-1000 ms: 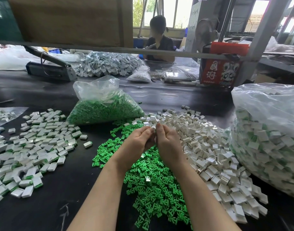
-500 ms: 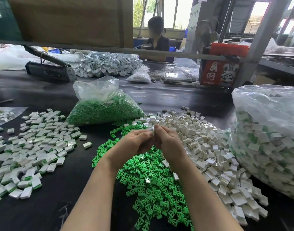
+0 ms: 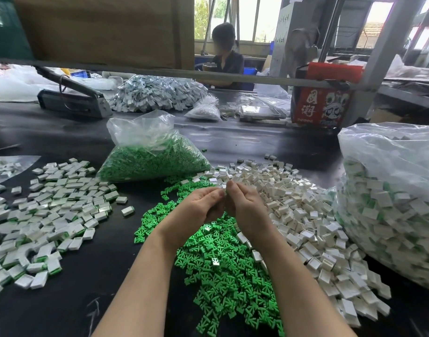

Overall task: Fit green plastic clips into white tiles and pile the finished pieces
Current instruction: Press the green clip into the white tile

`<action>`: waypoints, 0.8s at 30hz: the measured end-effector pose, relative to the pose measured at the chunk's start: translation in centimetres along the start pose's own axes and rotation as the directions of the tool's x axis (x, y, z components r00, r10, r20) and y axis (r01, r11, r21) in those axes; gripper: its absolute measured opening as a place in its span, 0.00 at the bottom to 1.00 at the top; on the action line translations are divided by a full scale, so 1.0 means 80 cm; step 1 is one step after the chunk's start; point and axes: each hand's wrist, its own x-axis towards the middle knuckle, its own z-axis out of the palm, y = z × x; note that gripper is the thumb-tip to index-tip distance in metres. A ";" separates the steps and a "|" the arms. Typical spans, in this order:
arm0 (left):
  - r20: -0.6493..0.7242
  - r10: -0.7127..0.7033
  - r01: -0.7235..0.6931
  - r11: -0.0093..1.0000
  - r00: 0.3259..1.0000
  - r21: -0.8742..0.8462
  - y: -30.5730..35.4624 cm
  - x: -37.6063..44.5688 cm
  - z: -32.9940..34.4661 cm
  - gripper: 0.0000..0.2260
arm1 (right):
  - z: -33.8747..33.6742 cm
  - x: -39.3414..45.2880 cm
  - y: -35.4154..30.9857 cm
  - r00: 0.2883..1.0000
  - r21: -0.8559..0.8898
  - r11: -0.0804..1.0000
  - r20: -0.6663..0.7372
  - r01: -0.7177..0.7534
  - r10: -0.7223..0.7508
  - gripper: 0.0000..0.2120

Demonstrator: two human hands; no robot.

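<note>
2 bare hands meet above a dark surface (image 3: pixel 92 288), fingertips pressed together. The left hand (image 3: pixel 198 206) and right hand (image 3: pixel 245 210) each have fingers curled in a pinching grip on a small white tile (image 3: pixel 224 186), barely visible between them; whether a clip is seated cannot be told. Loose green clips (image 3: pixel 223 263) lie directly below, empty white tiles (image 3: pixel 293 205) to the right, finished pieces (image 3: pixel 50 210) well apart on the left. To do this step well, probably square the clip to the tile opening, press evenly, then drop it left.
</note>
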 end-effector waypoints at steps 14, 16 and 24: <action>0.016 -0.002 0.002 1.000 1.000 0.001 -0.003 0.000 -0.003 0.16 | -0.003 -0.005 0.000 0.992 -0.319 0.939 0.040 0.127 -0.121 0.19; 0.019 -0.008 0.009 1.000 1.000 -0.009 -0.002 -0.001 -0.003 0.16 | -0.003 -0.006 -0.003 0.990 -0.389 0.911 0.041 0.139 -0.134 0.19; 0.016 -0.031 0.030 0.997 0.999 0.066 -0.003 -0.001 -0.004 0.16 | -0.015 -0.001 -0.004 0.992 -0.436 0.891 0.046 0.126 -0.118 0.15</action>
